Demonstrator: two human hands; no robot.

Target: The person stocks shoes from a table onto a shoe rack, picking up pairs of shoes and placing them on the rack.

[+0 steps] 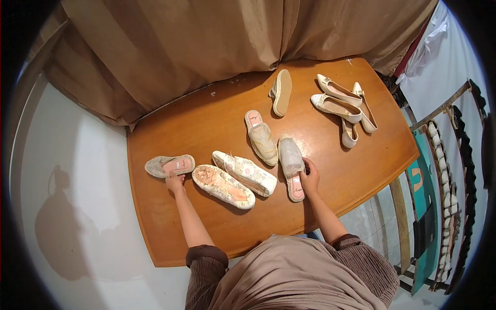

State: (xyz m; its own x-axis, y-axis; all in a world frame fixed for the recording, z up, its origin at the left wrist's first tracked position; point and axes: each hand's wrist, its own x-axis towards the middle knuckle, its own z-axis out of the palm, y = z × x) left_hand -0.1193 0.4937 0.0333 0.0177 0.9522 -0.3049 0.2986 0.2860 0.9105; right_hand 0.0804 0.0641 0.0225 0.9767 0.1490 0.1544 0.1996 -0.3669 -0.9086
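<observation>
Beige mule (156, 167) could be pushed off table's (201, 129) left edge by half-curled left hand (176, 183); right hand (310, 178) half-curled; grips cannot be confirmed.

Table (206, 124) is smooth, glossy wood. Curtain (170, 57) behind it: creased, matt cloth. Slippers (169, 166) on it look like wrinkly cloth up top, pumps (336, 107) smooth and kinda shiny.

Ribbed brown sleeves (368, 264), dark cuffs (207, 255); taupe drape (274, 279).
</observation>
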